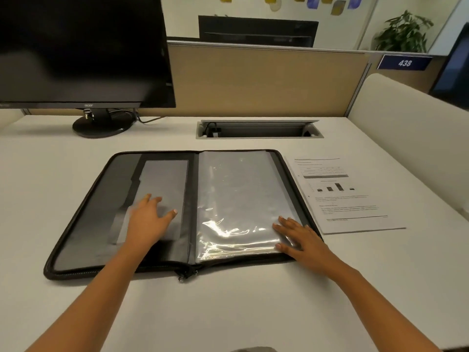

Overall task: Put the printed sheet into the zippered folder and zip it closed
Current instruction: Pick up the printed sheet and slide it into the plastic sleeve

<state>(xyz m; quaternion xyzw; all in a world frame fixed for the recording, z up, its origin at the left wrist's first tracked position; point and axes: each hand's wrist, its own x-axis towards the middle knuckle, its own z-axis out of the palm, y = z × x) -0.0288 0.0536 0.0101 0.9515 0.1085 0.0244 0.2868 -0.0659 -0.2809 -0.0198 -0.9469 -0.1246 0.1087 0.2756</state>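
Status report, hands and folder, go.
Left hand flat on folder, left panel; right hand flat on clear sleeves. Folder open, unzipped. Printed sheet on desk right of it, not yet in. Nothing between them.

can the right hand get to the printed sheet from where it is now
Probably yes. The right hand lies flat on the clear sleeves at the open zippered folder's right edge, and the printed sheet lies just beyond on the bare desk, nothing between.
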